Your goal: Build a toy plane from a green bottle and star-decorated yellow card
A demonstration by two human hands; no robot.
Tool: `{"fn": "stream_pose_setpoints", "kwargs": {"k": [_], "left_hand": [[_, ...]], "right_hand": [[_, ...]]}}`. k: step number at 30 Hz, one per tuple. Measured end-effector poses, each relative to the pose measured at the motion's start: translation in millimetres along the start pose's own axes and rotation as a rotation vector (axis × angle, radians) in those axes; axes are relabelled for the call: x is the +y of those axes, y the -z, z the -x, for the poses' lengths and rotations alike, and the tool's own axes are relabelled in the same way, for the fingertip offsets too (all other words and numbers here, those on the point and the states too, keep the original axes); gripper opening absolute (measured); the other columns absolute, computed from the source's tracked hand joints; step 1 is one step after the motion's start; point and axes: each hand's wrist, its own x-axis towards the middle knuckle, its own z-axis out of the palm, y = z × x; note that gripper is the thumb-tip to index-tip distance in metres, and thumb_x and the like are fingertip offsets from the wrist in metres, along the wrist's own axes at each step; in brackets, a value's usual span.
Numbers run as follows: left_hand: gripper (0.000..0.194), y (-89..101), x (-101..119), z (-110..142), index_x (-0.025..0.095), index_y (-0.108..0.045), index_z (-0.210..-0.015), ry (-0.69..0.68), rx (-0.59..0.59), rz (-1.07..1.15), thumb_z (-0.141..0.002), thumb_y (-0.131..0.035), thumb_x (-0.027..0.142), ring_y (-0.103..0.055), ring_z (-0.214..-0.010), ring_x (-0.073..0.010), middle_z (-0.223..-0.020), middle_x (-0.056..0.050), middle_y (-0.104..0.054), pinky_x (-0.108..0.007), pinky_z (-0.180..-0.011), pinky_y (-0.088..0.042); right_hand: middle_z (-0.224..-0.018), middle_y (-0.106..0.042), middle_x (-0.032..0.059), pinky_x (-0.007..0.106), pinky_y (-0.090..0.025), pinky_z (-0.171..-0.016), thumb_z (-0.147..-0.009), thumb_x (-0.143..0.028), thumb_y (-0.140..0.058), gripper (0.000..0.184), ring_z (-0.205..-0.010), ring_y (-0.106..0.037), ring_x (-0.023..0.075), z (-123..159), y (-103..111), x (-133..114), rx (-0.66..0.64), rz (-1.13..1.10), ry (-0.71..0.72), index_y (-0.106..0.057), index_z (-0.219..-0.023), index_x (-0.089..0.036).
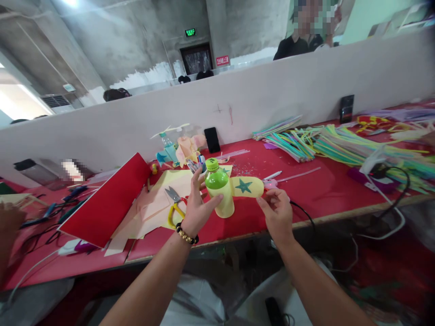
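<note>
Centre frame, over a red-topped workbench, a person's left hand, a black-and-gold beaded bracelet at the wrist, grasps a plastic bottle with a green screw cap, fingers spread against its green upper half. Yellow paper wraps the bottle's lower part. The right hand pinches the end of a rounded yellow paper wing bearing a teal star, which juts sideways from the bottle. Just left of the hands, yellow-handled scissors lie on pale paper sheets, beside a large red card. Farther back, a black smartphone leans against a low white partition. Bundles of multicoloured plastic straws spread across the table at right. Another person's arm enters at the left edge.
</note>
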Motion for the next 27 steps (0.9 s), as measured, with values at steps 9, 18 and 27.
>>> {"fn": "stream_pose_setpoints", "kwargs": {"k": [9,18,27], "left_hand": [[0.078,-1.4,-6.3,5.3,0.034,-0.03,-0.142,0.031,-0.016,-0.002,-0.078,-0.074,0.031,-0.056,-0.116,-0.0252,-0.136,-0.009,-0.053,-0.044,-0.093,-0.051],[0.078,-4.7,-9.2,4.4,0.034,-0.029,-0.143,0.013,-0.034,0.045,-0.078,-0.073,0.03,-0.054,-0.12,-0.0244,-0.136,-0.007,-0.053,-0.039,-0.092,-0.052],[0.081,-4.6,-14.0,4.1,0.034,-0.025,-0.145,0.017,-0.033,0.054,-0.079,-0.072,0.03,-0.057,-0.113,-0.0231,-0.131,-0.008,-0.057,-0.038,-0.089,-0.054]], "right_hand": [[-0.059,-0.059,-0.0038,0.022,-0.041,-0.041,-0.066,-0.043,-0.076,0.031,-0.046,-0.057,0.0115,-25.0,-11.7,12.6,-0.076,-0.369,-0.428,-0.06,-0.077,-0.019],[-0.056,-0.062,-0.0023,0.022,-0.042,-0.036,-0.06,-0.043,-0.08,0.036,-0.042,-0.057,0.0123,-40.1,-26.2,16.1,-0.127,-0.461,-0.556,-0.058,-0.072,-0.019],[-0.064,-0.061,-0.0074,0.02,-0.047,-0.044,-0.059,-0.039,-0.082,0.039,-0.048,-0.062,0.0106,-34.5,-24.9,9.8,-0.068,-0.476,-0.542,-0.057,-0.082,-0.02]]}}
